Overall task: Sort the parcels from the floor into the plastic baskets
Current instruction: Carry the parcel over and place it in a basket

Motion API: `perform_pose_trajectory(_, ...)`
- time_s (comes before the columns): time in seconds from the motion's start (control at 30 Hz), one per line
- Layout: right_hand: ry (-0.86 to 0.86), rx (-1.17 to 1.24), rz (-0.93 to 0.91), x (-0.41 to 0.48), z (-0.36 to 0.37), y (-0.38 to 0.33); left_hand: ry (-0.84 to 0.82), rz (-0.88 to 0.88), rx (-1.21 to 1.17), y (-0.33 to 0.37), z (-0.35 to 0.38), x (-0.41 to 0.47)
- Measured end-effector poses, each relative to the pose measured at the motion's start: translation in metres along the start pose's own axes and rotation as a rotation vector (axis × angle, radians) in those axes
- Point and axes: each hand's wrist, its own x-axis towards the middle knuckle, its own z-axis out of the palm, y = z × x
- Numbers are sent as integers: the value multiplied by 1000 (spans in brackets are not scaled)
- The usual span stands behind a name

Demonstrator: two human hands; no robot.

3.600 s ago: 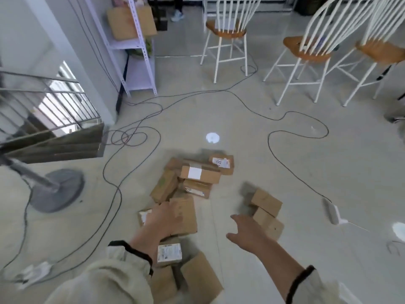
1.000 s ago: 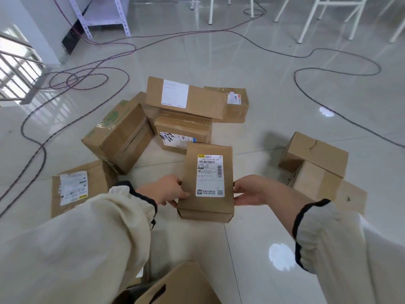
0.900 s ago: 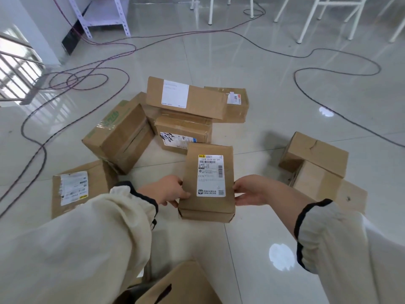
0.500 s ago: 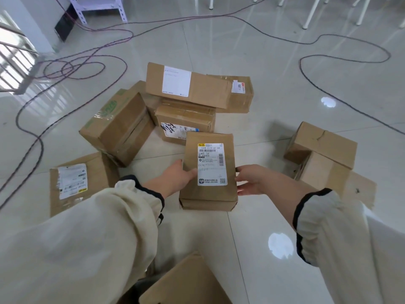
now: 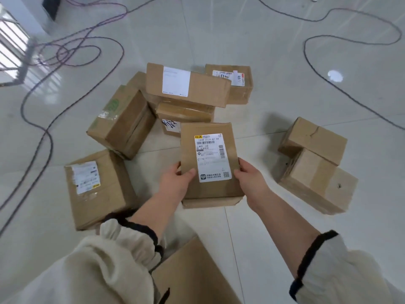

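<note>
While the left hand [image 5: 176,183] grips its left edge, the right hand [image 5: 249,177] clasps the labelled parcel [image 5: 209,161] opposite.

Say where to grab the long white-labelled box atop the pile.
Grip the long box at its two short ends, one hand each, coming in from the sides: it lies flat atop the pile and both ends seem clear.

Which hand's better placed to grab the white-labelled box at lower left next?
Left, likely: the left hand grips the held parcel on the side nearer the labelled box; the right hand is opposite.
</note>
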Motion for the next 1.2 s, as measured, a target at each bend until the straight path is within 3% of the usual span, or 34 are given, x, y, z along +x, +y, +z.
perform_pose_trajectory(0.23,-108,-34,-179,-167,-39,-168,-68,153,-163,144,-68,-177)
perform_pose_trajectory(0.47,-144,-138,-230,-372,-101,-384,-196,252,-109,330,-136,-373)
perform_pose_trajectory(0.63,-174,-114,-334,-499,-127,-485,-192,395,23,427,-178,-490)
perform_pose_trajectory(0.87,-129,11,-500,-623,-167,-511,-161,687,73,477,-204,-592)
perform_pose_trajectory(1.2,-204,20,-449,-670,-180,-510,-221,712,19,482,-202,-630)
